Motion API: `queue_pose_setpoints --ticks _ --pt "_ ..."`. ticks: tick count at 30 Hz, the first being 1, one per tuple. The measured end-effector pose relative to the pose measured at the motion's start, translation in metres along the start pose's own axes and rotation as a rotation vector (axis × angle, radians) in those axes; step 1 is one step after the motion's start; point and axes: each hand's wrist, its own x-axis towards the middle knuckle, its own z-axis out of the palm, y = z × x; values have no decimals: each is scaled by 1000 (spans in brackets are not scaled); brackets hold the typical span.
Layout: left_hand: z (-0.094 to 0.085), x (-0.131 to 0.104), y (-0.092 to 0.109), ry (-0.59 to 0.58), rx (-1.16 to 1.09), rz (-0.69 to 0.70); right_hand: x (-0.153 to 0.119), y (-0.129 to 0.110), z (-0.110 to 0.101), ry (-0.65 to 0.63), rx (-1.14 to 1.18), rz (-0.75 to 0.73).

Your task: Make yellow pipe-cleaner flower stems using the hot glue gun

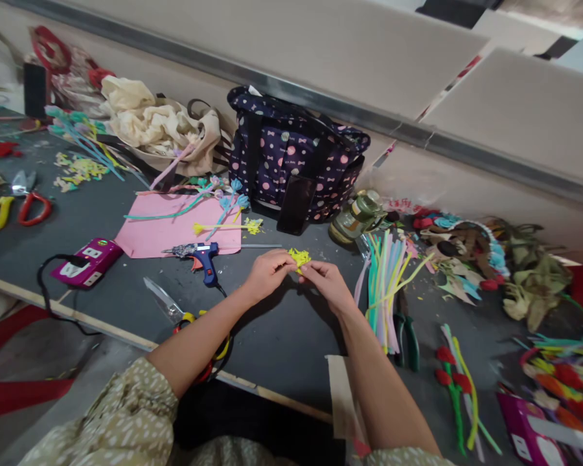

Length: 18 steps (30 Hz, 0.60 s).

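My left hand [272, 270] and my right hand [329, 281] meet over the middle of the dark table, fingers closed. Between their fingertips is a ruffled yellow pipe-cleaner flower [300, 257], pinched from both sides. To the left of my left hand lies a blue glue gun [205, 259], with its nozzle pointing left. Scissors [168, 303] lie partly under my left forearm, their blades showing. Right of my right hand is a bundle of pastel pipe cleaners [385, 285]. A yellow pipe-cleaner flower on a stem [218, 226] rests on a pink sheet [150, 236].
Behind my hands stand a dark patterned bag [291, 149], a phone [296, 204] leaning on it, and a green-brown jar [357, 217]. Green-handled pliers [408, 340] lie right. A purple power strip [90, 262] with a black cord and red-and-yellow-handled scissors [24, 197] lie left.
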Motion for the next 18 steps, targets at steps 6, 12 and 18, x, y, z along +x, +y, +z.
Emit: queue_pose_setpoints --ticks 6,12,18 --pt "-1 1 -1 -18 -74 -90 0 -1 1 38 18 -37" --pt "-2 1 -4 -80 -305 -391 1 5 4 136 -246 -253" --pt "-1 2 -7 -115 -567 -547 -4 0 7 195 -639 -562"
